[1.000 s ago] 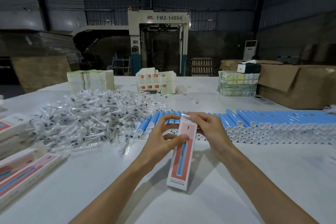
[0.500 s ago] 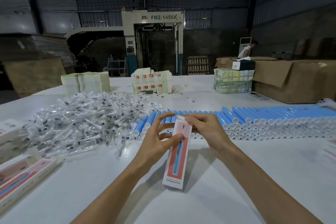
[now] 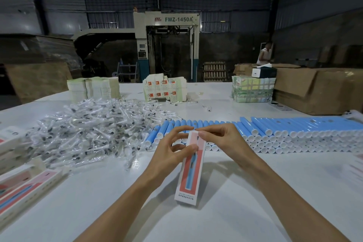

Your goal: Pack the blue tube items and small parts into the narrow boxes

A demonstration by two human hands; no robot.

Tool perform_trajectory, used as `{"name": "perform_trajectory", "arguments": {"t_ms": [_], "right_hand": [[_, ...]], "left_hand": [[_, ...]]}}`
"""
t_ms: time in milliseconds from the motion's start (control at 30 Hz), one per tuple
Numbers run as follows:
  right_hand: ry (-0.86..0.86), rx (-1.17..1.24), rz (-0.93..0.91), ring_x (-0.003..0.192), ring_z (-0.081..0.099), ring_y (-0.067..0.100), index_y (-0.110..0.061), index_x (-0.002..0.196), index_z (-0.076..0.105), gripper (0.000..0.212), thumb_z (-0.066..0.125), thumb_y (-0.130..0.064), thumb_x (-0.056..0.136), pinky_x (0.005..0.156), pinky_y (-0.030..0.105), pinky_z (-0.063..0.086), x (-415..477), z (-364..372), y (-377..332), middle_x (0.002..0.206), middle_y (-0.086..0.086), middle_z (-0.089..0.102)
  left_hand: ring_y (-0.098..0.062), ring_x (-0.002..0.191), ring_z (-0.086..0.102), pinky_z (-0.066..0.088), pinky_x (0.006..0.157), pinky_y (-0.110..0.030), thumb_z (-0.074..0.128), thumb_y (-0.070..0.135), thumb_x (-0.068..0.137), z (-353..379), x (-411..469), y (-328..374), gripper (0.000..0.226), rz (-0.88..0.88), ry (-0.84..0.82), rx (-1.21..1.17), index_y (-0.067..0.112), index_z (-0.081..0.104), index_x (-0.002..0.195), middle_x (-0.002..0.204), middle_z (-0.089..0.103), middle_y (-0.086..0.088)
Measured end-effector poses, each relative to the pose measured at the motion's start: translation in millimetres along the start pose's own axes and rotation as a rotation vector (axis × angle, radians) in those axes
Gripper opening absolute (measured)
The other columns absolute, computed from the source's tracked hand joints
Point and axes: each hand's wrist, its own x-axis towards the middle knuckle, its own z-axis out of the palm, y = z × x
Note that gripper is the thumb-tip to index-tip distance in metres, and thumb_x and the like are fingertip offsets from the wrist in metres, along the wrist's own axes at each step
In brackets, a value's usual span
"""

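**Both hands on one narrow box**

The narrow box (image 3: 189, 169) is long, slim and white. Its front panel is salmon red with a picture of a blue tube, and a line of small print runs across the lower end. It slants over the white table (image 3: 255, 192), top end away from the person, just in front of the row of blue tubes (image 3: 284, 129). The left hand (image 3: 170, 149) grips its upper part, thumb on the front. The right hand (image 3: 224, 139) pinches the top end. The clear-wrapped small parts (image 3: 94, 127) lie heaped to the left, and more packed boxes (image 3: 25, 188) lie at the left edge.
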Motion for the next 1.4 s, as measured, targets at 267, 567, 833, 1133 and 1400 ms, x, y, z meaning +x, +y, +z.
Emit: {"name": "perform_trajectory", "arguments": {"t_ms": [267, 567, 833, 1133, 1400], "right_hand": [[0.069, -0.148, 0.003, 0.101, 0.075, 0.010, -0.021, 0.128, 0.075, 0.028, 0.067, -0.029, 0.103, 0.094, 0.038, 0.060, -1.0, 18.4, 16.8, 0.114, -0.005, 0.078], [-0.069, -0.727, 0.012, 0.129, 0.056, 0.022, -0.034, 0.154, 0.029, 0.075, 0.071, -0.048, 0.093, 0.100, 0.044, 0.053, -29.0, 69.0, 20.3, 0.147, -0.010, 0.039], [0.192, -0.911, 0.051, 0.121, 0.057, 0.016, -0.027, 0.149, 0.048, 0.051, 0.065, -0.033, 0.102, 0.094, 0.031, 0.046, -68.7, -29.2, 13.9, 0.138, -0.009, 0.056], [0.449, -1.574, 0.312, 0.130, 0.050, 0.026, -0.022, 0.150, 0.048, 0.044, 0.055, -0.027, 0.107, 0.105, 0.042, 0.041, -172.8, -246.9, 8.4, 0.146, 0.001, 0.055], [0.428, -1.835, 0.546, 0.133, 0.050, 0.024, -0.024, 0.148, 0.050, 0.044, 0.054, -0.031, 0.105, 0.110, 0.040, 0.040, -207.8, -300.3, 27.6, 0.147, 0.002, 0.058]], "left_hand": [[-0.024, 0.099, 0.079, 0.065, 0.074, -0.033, 0.089, 0.037, 0.084, 1.8, 3.3, -11.8, 0.052, -0.073, 0.056, -0.084, 0.039, 0.061, 0.129, 0.111, 0.074, 0.012], [-0.010, 0.087, 0.078, 0.063, 0.065, -0.027, 0.087, 0.015, 0.088, -4.9, 6.8, -32.1, 0.047, -0.054, 0.427, -0.183, 0.032, 0.054, 0.116, 0.107, 0.071, -0.002], [-0.008, 0.117, 0.063, 0.057, 0.099, -0.044, 0.065, 0.028, 0.104, 1.1, 0.7, -36.6, 0.020, 0.181, 0.178, 0.362, 0.027, 0.064, 0.125, 0.127, 0.061, 0.007], [-0.013, 0.115, 0.059, 0.058, 0.085, -0.044, 0.067, 0.015, 0.100, 4.3, 0.9, -48.6, 0.035, 0.439, -0.169, 0.720, 0.049, 0.067, 0.108, 0.120, 0.056, 0.022], [-0.012, 0.116, 0.060, 0.059, 0.086, -0.040, 0.069, 0.007, 0.098, 4.2, -1.4, -41.7, 0.040, 0.412, -0.162, 0.729, 0.047, 0.069, 0.100, 0.119, 0.057, 0.023]]}}
